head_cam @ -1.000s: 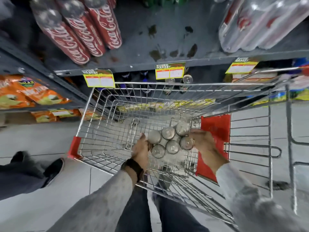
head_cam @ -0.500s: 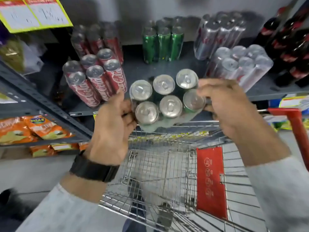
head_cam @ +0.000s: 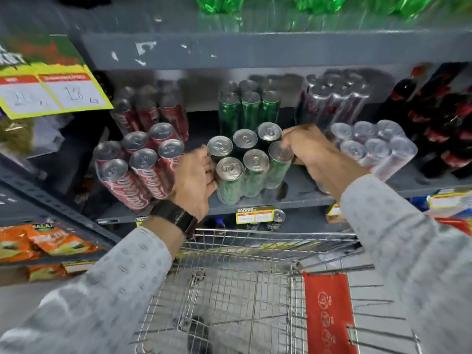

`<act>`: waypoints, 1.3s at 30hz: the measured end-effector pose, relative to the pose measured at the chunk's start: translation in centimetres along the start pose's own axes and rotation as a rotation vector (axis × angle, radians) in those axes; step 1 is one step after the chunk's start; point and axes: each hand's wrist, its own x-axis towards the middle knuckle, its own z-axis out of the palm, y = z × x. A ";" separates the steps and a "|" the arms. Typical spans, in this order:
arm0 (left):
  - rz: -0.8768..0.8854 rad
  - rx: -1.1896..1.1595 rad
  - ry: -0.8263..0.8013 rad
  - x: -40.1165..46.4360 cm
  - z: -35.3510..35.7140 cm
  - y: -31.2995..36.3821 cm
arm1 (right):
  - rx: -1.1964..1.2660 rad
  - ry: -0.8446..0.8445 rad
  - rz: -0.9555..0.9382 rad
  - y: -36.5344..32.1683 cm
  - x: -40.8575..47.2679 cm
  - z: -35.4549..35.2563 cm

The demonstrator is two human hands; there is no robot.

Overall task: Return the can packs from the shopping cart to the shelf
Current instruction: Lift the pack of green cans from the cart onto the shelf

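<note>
A shrink-wrapped pack of green cans (head_cam: 249, 166) stands on the grey shelf (head_cam: 301, 198), near its front edge. My left hand (head_cam: 195, 178) grips the pack's left side and my right hand (head_cam: 307, 146) grips its right side near the top. Another green can pack (head_cam: 249, 108) stands just behind it. The wire shopping cart (head_cam: 237, 284) is below my arms, and I see no can pack in the part of its basket that shows.
A red cola can pack (head_cam: 138, 164) leans left of the held pack, with more red cans behind. Silver can packs (head_cam: 375, 146) lie to the right, dark bottles (head_cam: 444, 129) further right. Green bottles fill the shelf above. Orange snack bags (head_cam: 38, 244) sit lower left.
Both hands lifted the green can pack out of the cart, carried it up and forward, and it now stands on the shelf between the red and silver packs.
</note>
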 end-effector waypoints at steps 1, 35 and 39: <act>0.004 -0.001 -0.001 0.4 0.0 -0.1 | -0.011 0.009 0.005 0.0 0.5 0.1; 0.094 0.042 -0.168 4.2 1.6 -5.1 | 0.433 -0.120 0.000 7.3 1.5 -0.2; 0.084 0.069 -0.168 3.8 1.4 -5.4 | 0.414 -0.113 0.005 7.4 1.4 -0.3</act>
